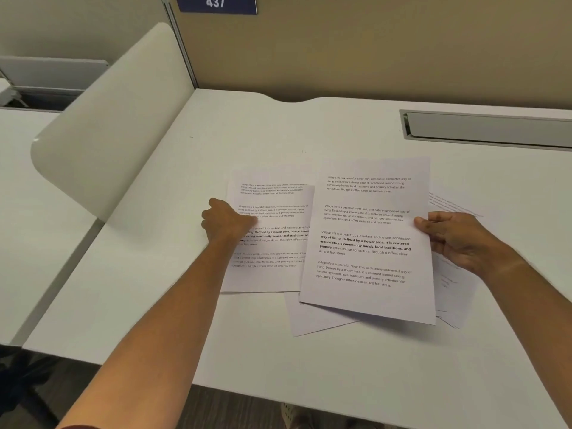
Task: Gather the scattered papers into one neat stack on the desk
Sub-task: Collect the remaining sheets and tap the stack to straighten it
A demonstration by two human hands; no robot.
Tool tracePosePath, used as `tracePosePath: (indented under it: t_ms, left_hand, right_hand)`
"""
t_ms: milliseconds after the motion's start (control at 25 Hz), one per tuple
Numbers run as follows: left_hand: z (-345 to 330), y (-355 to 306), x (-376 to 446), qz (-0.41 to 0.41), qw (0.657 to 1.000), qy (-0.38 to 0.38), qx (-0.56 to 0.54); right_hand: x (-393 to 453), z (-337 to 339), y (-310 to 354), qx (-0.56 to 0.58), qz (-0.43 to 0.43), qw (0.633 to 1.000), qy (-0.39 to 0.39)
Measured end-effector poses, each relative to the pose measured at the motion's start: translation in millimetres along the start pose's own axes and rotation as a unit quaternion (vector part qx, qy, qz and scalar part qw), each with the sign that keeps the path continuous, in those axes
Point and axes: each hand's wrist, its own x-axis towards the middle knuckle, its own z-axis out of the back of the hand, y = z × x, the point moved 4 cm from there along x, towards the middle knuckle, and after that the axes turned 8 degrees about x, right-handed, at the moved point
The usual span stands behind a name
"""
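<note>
Overhead, a blue sign (pixel 216 3) read "437" above the white desk (pixel 154 274). Right hand (pixel 461 239) pinched a printed sheet (pixel 368 243) beginning "Village life is a peaceful"; left hand (pixel 226 222), fingers curled, gripped the left papers' (pixel 272 267) edge.

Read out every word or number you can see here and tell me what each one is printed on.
"437": white digits on the blue sign on the wall.
"Village life is a peaceful, close-knit, and nature-connected way of living. Defined by a slower pace, it is centered around strong community bonds, local traditions, and primary activities like agriculture. Though it offers clean air and less stress": repeated on the sheet held by the right hand.
Sheets under the left hand: apparently the same paragraph, too faint to confirm.
</note>
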Motion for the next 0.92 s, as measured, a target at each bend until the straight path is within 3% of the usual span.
tracePosePath:
  t_ms: [320, 560, 720, 800, 920]
  left_hand:
    - [-4.7, -5.9, -5.4, 0.007, 0.999, 0.031, -0.031]
    - [-9.1, 13.7, 6.6, 0.02, 0.975, 0.082, -0.205]
    - [-4.0, 22.9, 1.5, 0.068, 0.928, 0.161, -0.328]
    - [-10.2, 24.5, -12.2, 0.082, 0.918, 0.184, -0.341]
    - [-28.6, 29.5, -47.1, 0.087, 0.934, 0.164, -0.304]
  right_hand:
    - [-6.2, 4.3, 2.1, 0.0, 0.002, 1.0, -0.003]
    - [-7.8, 18.7, 10.8, 0.005, 0.007, 1.0, -0.014]
    - [-13.3, 38.3, 23.9, 0.048, 0.019, 0.998, -0.028]
    - [-14.5, 44.5, 24.7, 0.054, 0.019, 0.998, -0.029]
    - [-13.4, 44.1, 15.1, 0.034, 0.006, 0.999, -0.017]
